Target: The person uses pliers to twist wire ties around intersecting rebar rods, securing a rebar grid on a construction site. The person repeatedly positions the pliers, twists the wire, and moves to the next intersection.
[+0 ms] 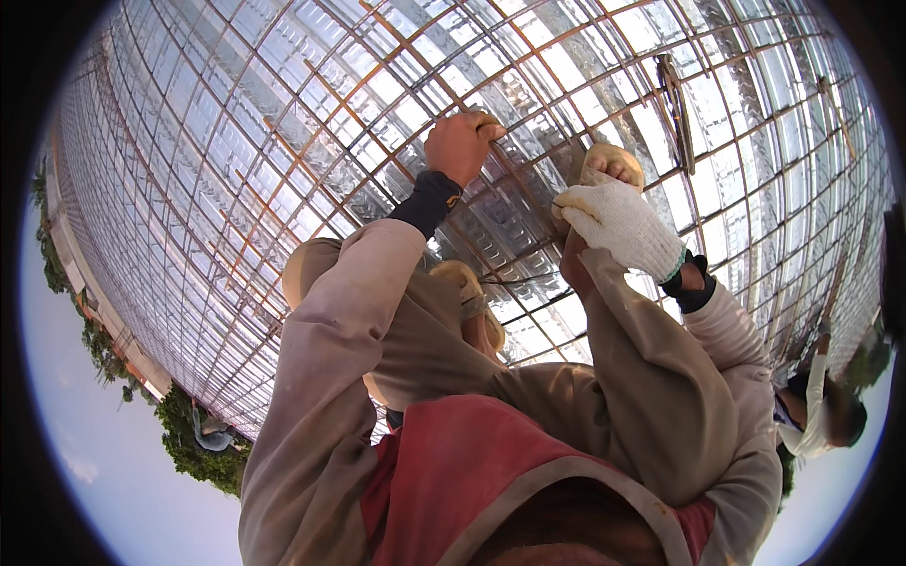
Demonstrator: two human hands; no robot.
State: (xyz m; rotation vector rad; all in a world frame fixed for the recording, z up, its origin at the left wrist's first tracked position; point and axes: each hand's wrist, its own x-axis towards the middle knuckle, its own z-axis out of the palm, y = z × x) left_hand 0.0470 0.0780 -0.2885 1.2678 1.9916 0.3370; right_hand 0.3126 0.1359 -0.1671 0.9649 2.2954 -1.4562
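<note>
Left fingers [486, 124] curl at the metal bars [439, 83], gloved right fingers [572, 200] bend beside the toes [619, 170], and I can't tell what either hides or holds.

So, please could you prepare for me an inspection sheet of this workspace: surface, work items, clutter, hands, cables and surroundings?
Surface: shiny ribbed metal sheeting under the bars
Work items: rebar grid, partly rusty
Clutter: dark long-handled tool lying on the grid
Hands: bare left hand, fingers curled at a bar, grip unclear; gloved right hand by the right foot, hold unclear
Cables: nothing seen
Surroundings: trees, sky, another person at the right
</note>
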